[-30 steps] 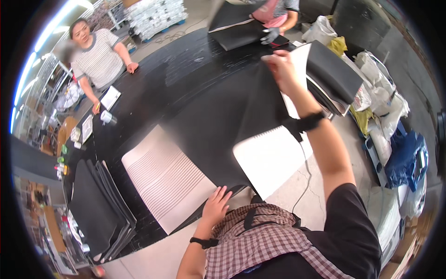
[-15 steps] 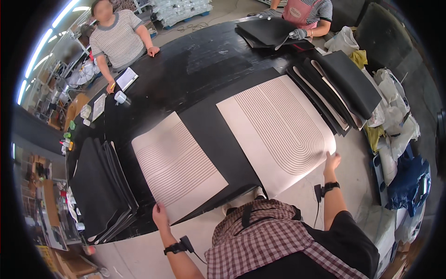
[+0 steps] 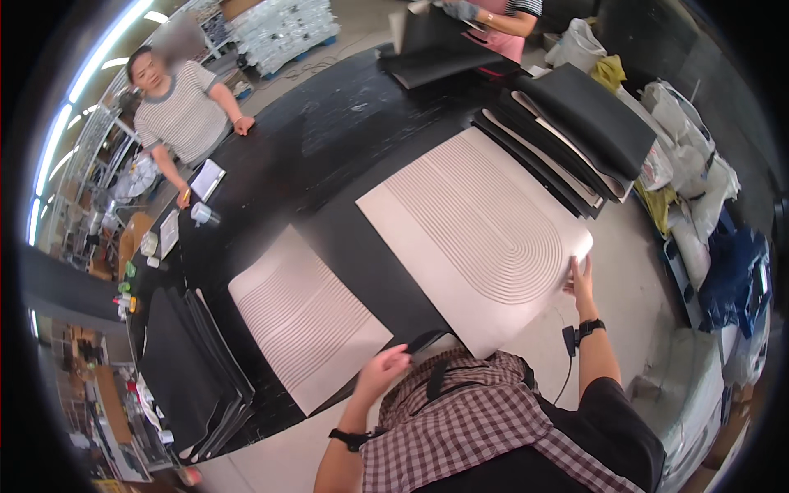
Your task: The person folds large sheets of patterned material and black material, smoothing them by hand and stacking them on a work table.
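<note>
Two pale ribbed mats lie on a black table [image 3: 329, 148]. The larger mat [image 3: 481, 226], with curved grooves, lies to the right; my right hand [image 3: 579, 275] touches its near right corner, fingers spread. The smaller mat [image 3: 308, 320], with straight ribs, lies to the left. My left hand [image 3: 385, 370] hovers at the table's near edge between the two mats, close to a small dark flat object [image 3: 423, 339], fingers loosely curled and holding nothing that I can see. Both wrists carry dark bands.
Stacks of black mats sit at the left [image 3: 189, 370], at the far right [image 3: 567, 123] and at the far end [image 3: 444, 53]. One person in a striped top [image 3: 181, 115] stands at the left; another handles mats at the far end. Bags [image 3: 699, 181] are piled on the right.
A second ago my right hand held a mat up high; it now lies flat, ribbed side up. My left hand has moved from the smaller mat's near corner to the table edge between the mats.
</note>
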Demonstrator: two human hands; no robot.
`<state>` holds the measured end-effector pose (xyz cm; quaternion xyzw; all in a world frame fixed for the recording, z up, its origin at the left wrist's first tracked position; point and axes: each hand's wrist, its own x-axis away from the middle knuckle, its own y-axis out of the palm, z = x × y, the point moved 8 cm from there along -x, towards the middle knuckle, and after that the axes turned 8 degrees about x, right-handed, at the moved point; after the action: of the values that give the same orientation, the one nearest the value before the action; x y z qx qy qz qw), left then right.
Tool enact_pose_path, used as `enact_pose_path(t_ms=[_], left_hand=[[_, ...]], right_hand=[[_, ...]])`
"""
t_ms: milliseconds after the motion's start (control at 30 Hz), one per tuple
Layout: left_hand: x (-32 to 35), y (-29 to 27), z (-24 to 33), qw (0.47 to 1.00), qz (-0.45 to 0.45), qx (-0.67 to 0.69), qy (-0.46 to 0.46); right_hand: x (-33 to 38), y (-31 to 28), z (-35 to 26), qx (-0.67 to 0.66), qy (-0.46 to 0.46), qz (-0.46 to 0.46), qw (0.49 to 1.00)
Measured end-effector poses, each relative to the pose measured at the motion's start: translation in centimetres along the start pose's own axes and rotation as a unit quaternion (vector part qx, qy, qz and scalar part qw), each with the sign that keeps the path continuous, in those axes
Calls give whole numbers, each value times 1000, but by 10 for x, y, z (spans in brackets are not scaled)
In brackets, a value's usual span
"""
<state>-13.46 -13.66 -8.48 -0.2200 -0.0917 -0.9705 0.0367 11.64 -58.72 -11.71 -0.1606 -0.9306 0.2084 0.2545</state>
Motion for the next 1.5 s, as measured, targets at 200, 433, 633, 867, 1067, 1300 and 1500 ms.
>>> enact_pose_path(t_ms=[200,433,633,867,1067,1300,1500], left_hand=[[-74,57,-1,996,88,25,14],[-77,50,-28,952,287,-101,-20],[-71,97,21,764,465,-439,82],[-48,129,61,926,285,198,152],[50,185,61,918,216,304,136],[107,241,-12,907,188,358,117],[106,271,-55,894,279,350,11]], right_hand=[[-72,-28,-77,283,-401,144,860],[-123,41,-122,253,-245,-31,935],[-96,36,-143,70,-195,-164,964],[-48,-10,-190,-77,-313,-277,905],[-50,-128,-173,-182,-291,-376,860],[-36,-177,-97,-168,-229,-465,838],[-35,-171,-37,-104,-128,-426,889]])
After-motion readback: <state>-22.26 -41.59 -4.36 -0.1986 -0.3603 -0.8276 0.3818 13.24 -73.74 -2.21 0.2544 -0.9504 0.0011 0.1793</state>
